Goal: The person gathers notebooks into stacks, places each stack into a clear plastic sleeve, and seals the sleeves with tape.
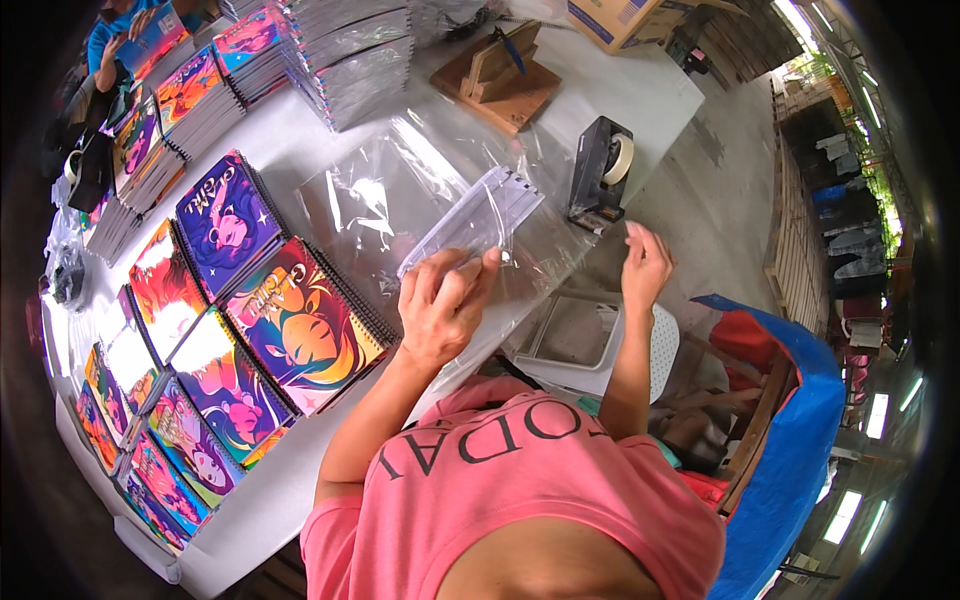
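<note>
My left hand [440, 305] is closed on the near edge of a pale spiral-bound notebook [478, 215], its fingers bent over the clear plastic around it. Black coil loops show at the notebook's far right end. Clear plastic film [365, 195] spreads shiny across the table beside and under it. My right hand [646, 268] is raised off the table's right edge, just below the black tape dispenser [600, 175] with its roll of tape. Its thumb and fingertips are drawn together; anything between them is too small to make out.
Rows of colourful spiral notebooks [300, 325] cover the table's left side. Stacked plastic-wrapped notebooks [360, 65], a wooden stand [497, 85] and a cardboard box [625, 22] stand at the back. Another person's hand [110, 65] holds a notebook at far left. A white plastic stool [660, 355] stands by the table.
</note>
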Available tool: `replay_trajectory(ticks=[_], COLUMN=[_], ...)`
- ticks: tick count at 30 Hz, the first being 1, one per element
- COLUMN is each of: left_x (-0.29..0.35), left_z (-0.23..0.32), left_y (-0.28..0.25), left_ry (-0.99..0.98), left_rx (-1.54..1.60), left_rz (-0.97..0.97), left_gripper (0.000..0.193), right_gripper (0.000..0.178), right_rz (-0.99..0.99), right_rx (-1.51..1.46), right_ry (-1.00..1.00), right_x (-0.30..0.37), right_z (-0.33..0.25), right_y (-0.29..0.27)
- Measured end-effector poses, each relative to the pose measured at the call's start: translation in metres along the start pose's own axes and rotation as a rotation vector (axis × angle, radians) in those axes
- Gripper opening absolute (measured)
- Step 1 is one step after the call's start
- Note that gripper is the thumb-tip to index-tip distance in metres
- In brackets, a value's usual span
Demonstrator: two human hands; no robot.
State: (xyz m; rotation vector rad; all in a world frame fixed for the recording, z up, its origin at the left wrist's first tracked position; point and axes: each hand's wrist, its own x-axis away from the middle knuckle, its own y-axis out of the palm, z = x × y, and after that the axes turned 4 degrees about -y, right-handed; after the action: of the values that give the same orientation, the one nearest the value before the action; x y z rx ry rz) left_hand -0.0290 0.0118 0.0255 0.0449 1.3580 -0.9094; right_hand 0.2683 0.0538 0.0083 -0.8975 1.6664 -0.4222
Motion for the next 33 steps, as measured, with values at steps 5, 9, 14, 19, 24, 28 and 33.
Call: replay_trajectory(ticks=[5,9,14,19,24,28,33], left_x=[-0.004,-0.007,-0.003,-0.018,-0.050,-0.073,-0.108], left_z=[0.001,0.007,0.005,0.013,0.020,0.014,-0.027], left_y=[-0.008,-0.004,-0.011,-0.024,-0.032,-0.010,-0.011], left_ry=[-0.077,-0.155,-0.124,-0.210,-0.404,-0.397,-0.267], left_rx=[0.022,0.068,-0.041,-0.206,-0.195,-0.265,-0.144], left_rz=[-0.146,-0.100,-0.201,-0.373,-0.617,-0.835,-1.092], left_gripper=[0.033,0.031,0.039,0.051,0.068,0.086,0.097], right_gripper=[0.026,0.040,0.049,0.050,0.048,0.042,0.023], right_rz=[-0.417,-0.647,-0.812,-0.686,-0.811,-0.868,-0.982], right_rx=[-1.261,-1.316,-1.038,-0.998,-0.901,-0.671,-0.597], right_ry=[0.317,0.468,0.552,0.395,0.525,0.164,-0.411], right_x=[-0.025,-0.042,-0.010,0.019,0.021,0.050,0.058], right_z=[-0.124,-0.169,-0.150,-0.136,-0.126,-0.079,-0.048], right_y=[-0.025,-0.028,-0.001,0.032,0.047,0.087,0.095])
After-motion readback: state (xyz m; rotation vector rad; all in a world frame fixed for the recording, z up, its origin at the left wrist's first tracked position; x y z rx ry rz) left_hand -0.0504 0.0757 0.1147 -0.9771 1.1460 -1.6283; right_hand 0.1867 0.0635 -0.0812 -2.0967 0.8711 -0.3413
